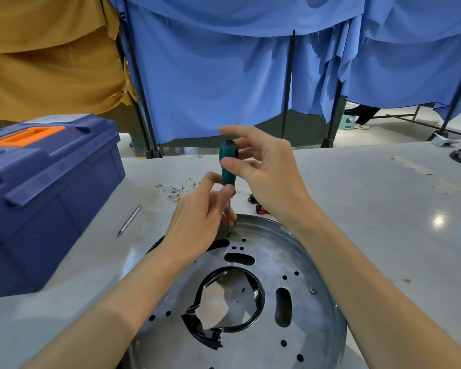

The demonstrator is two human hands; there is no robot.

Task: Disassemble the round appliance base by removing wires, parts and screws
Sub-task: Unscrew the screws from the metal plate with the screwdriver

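Now, base: round metal appliance base [272, 265] lies flat on the near table [370, 198], black cable [250, 302] looped in its centre hole.
Screwdriver: green-handled screwdriver [227, 166] stands upright, tip on the base's far rim.
Left hand: left hand [197, 222] fingers pinch the handle's lower end.
Right hand: right hand [264, 171] fingers loosely spread around the handle top.
Left: blue toolbox [43, 193]; metal bit [129, 221] beside it.
Far: loose white wires [176, 190].
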